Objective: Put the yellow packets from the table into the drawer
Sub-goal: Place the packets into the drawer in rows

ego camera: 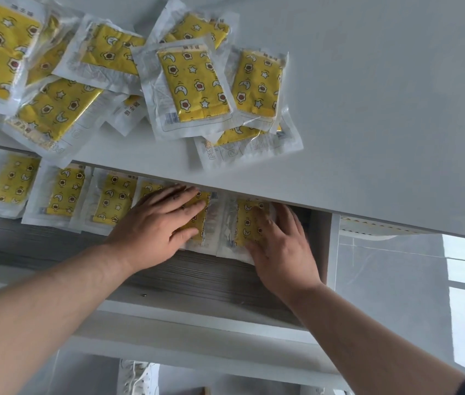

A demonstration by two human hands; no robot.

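Left hand (158, 220) laid flat, fingers spread, on packet (197, 220) in drawer (185, 277); right hand (278, 246) likewise flat on neighbouring packet (247, 220). Both best pressed level, edges aligned with row (nothing gripped). Heap (191, 86) left on table (368, 95).

Head camera looks steeply down, close over table (368, 109) edge and drawer (197, 283).

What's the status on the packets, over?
Both hands flat: left hand, right hand, pressing packets in drawer. Pile on table remains. Nothing blocking.
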